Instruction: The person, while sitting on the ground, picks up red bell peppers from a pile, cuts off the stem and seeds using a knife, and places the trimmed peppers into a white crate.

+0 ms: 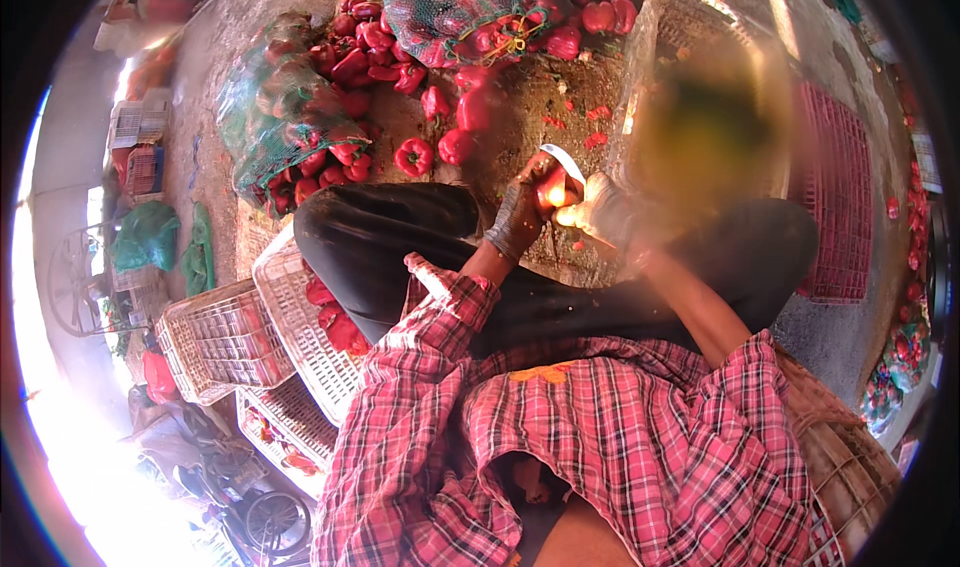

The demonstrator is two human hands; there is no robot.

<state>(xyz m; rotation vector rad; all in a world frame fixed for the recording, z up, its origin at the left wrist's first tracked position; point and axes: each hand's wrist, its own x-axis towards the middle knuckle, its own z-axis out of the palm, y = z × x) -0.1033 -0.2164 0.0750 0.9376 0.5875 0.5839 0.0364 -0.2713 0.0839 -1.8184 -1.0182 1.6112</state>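
One red pepper [549,189], glossy, brightly lit on its right side, gripped in the left hand [516,219]. One knife [567,161], pale blade curving past the pepper's far right edge, contact unclear; handle hidden at the right hand [604,212].

Before you, the stained brown surface [550,87] carries two green mesh sacks [275,117]. Loose red peppers [413,157] lie beside them (small red scraps [597,139] dot the bare patches).

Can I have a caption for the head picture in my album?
Left hand holding a pepper, right hand close by, net bags beyond.
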